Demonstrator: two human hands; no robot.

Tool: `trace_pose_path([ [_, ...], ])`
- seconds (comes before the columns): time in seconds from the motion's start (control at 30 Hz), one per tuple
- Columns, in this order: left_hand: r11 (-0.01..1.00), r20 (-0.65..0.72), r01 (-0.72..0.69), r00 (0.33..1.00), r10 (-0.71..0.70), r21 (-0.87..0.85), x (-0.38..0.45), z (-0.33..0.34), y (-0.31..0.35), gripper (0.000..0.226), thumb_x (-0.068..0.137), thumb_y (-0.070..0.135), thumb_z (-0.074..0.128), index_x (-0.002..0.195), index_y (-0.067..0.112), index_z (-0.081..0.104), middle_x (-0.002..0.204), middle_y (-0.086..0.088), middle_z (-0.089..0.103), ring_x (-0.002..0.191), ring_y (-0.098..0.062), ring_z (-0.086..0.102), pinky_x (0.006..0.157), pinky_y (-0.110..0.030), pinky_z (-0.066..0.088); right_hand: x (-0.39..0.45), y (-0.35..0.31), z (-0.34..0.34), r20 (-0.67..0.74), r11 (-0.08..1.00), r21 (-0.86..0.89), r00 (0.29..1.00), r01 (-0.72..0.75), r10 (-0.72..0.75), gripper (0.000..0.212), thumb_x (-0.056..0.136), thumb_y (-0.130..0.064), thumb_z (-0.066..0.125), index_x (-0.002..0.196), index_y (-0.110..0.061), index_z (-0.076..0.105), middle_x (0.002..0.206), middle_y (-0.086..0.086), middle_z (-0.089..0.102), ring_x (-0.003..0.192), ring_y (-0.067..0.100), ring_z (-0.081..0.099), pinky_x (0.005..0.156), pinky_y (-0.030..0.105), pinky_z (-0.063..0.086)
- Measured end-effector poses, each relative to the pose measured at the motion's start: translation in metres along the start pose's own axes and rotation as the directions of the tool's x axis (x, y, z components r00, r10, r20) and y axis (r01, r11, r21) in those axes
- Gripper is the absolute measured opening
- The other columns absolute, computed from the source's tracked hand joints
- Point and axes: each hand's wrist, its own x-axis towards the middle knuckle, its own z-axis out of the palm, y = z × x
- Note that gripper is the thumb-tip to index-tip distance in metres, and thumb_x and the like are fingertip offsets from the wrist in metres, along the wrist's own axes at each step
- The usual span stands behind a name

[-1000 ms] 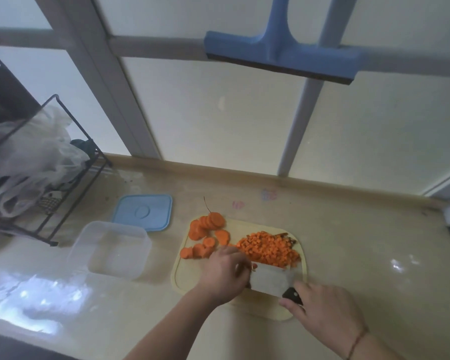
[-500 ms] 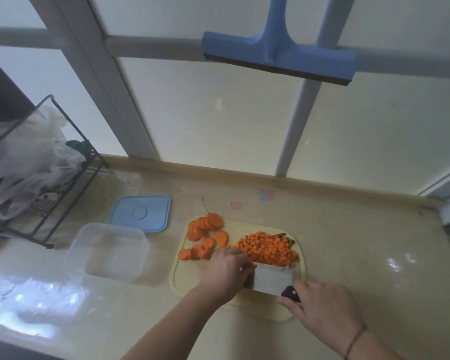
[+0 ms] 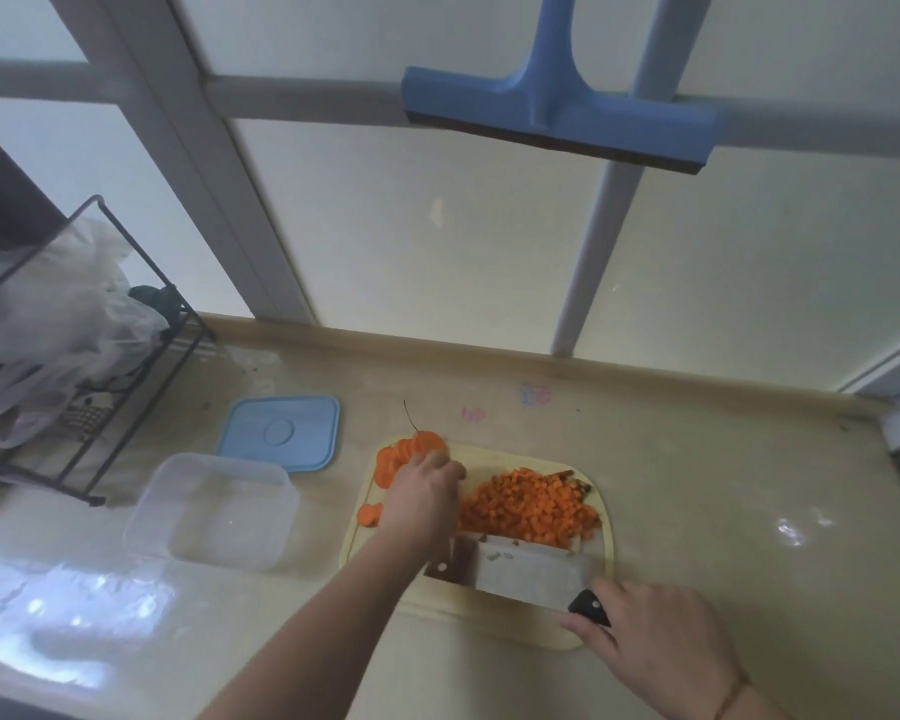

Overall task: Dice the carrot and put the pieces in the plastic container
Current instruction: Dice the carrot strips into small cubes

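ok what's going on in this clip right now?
A person is dicing carrot on a cutting board. The right hand grips the handle of a cleaver resting on the board, next to a pile of dice. The left hand reaches over the carrot slices at the board's far left. The container sits open and empty to the left, its blue lid lying behind it.

On a beige table (image 3: 697, 485), a left hand (image 3: 421, 498) reaches over carrot slices (image 3: 406, 452) on a cutting board (image 3: 489, 610). The right hand (image 3: 655, 652) grips a cleaver (image 3: 526, 571) beside a pile of diced carrot (image 3: 531, 506). A clear plastic container (image 3: 211, 509) and blue lid (image 3: 279, 432) sit left.
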Motion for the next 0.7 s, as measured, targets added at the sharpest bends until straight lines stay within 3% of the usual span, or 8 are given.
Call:
trace_pose_path([
  [0.1, 0.979, 0.173, -0.069, 0.984, 0.036, 0.190, 0.011, -0.009, -0.012, 0.035, 0.097, 0.022, 0.055, 0.132, 0.017, 0.061, 0.135, -0.003, 0.053, 0.121, -0.027, 0.050, 0.100, -0.041, 0.042, 0.002, -0.002, -0.007, 0.157, 0.998, 0.011, 0.985, -0.068, 0.066, 0.117, 0.048, -0.075, -0.036, 0.111, -0.030, 0.052, 0.104, -0.007, 0.068, 0.094, 0.014, 0.066, 0.063, 0.032, 0.035],
  [0.17, 0.963, 0.247, -0.126, 0.967, 0.065, 0.240, 0.014, -0.011, -0.014, 0.035, 0.099, 0.026, 0.055, 0.133, 0.019, 0.060, 0.140, -0.003, 0.050, 0.124, -0.027, 0.050, 0.101, -0.041, 0.041, 0.000, 0.001, 0.001, 0.135, 0.997, 0.022, 0.988, -0.072, 0.068, 0.116, 0.051, -0.077, -0.033, 0.111, -0.030, 0.054, 0.102, -0.006, 0.069, 0.091, 0.014, 0.067, 0.062, 0.032, 0.035],
  [0.27, 0.929, 0.269, -0.170, 0.960, 0.081, 0.329, 0.018, -0.011, -0.014, 0.031, 0.102, 0.025, 0.051, 0.131, 0.021, 0.060, 0.138, -0.004, 0.049, 0.122, -0.028, 0.052, 0.097, -0.042, 0.042, 0.000, 0.006, 0.006, -0.018, 1.000, -0.002, 1.000, -0.021, 0.021, 0.105, 0.065, -0.079, -0.024, 0.101, -0.031, 0.062, 0.087, -0.006, 0.071, 0.076, 0.012, 0.069, 0.055, 0.031, 0.035],
  [0.4, 0.900, 0.308, -0.220, 0.946, 0.102, 0.378, 0.028, -0.016, -0.012, 0.031, 0.101, 0.021, 0.053, 0.132, 0.019, 0.058, 0.130, -0.006, 0.049, 0.118, -0.028, 0.052, 0.090, -0.040, 0.047, 0.000, 0.002, -0.004, 0.158, 0.994, 0.033, 0.982, -0.107, 0.101, 0.116, 0.052, -0.081, -0.028, 0.122, -0.031, 0.050, 0.114, -0.006, 0.067, 0.101, 0.016, 0.066, 0.072, 0.032, 0.042],
  [0.47, 0.902, 0.329, -0.243, 0.936, 0.121, 0.357, 0.031, -0.018, -0.014, 0.030, 0.100, 0.021, 0.057, 0.129, 0.019, 0.061, 0.126, -0.004, 0.053, 0.116, -0.025, 0.052, 0.089, -0.037, 0.049, 0.002, 0.002, -0.007, 0.228, 0.991, 0.018, 0.966, -0.130, 0.122, 0.127, 0.042, -0.079, -0.035, 0.123, -0.031, 0.049, 0.115, -0.007, 0.067, 0.102, 0.015, 0.065, 0.076, 0.031, 0.045],
  [0.57, 0.949, 0.270, -0.198, 0.954, 0.129, 0.245, 0.030, -0.016, -0.017, 0.024, 0.101, 0.022, 0.057, 0.123, 0.020, 0.067, 0.119, 0.000, 0.058, 0.111, -0.020, 0.055, 0.085, -0.033, 0.050, -0.001, 0.006, 0.001, 0.209, 0.989, 0.008, 0.967, -0.149, 0.144, 0.133, 0.037, -0.079, -0.040, 0.125, -0.033, 0.049, 0.113, -0.007, 0.068, 0.101, 0.014, 0.066, 0.076, 0.030, 0.047],
  [0.63, 0.984, 0.189, -0.133, 0.976, 0.109, 0.117, 0.023, -0.017, -0.017, 0.026, 0.102, 0.021, 0.057, 0.125, 0.021, 0.069, 0.117, 0.001, 0.063, 0.108, -0.019, 0.059, 0.084, -0.034, 0.053, -0.005, 0.010, 0.007, 0.143, 0.988, 0.031, 0.979, -0.152, 0.146, 0.127, 0.044, -0.082, -0.036, 0.124, -0.036, 0.052, 0.108, -0.007, 0.071, 0.097, 0.015, 0.068, 0.074, 0.031, 0.050],
  [0.7, 0.996, 0.047, -0.018, 0.999, 0.023, -0.092, 0.009, -0.022, -0.015, 0.028, 0.099, 0.017, 0.061, 0.127, 0.021, 0.068, 0.115, 0.004, 0.067, 0.104, -0.016, 0.062, 0.083, -0.024, 0.051, -0.009, 0.015, 0.011, 0.110, 0.981, 0.070, 0.978, -0.183, 0.175, 0.123, 0.049, -0.087, -0.031, 0.116, -0.037, 0.059, 0.100, -0.008, 0.073, 0.090, 0.015, 0.070, 0.071, 0.032, 0.052],
])
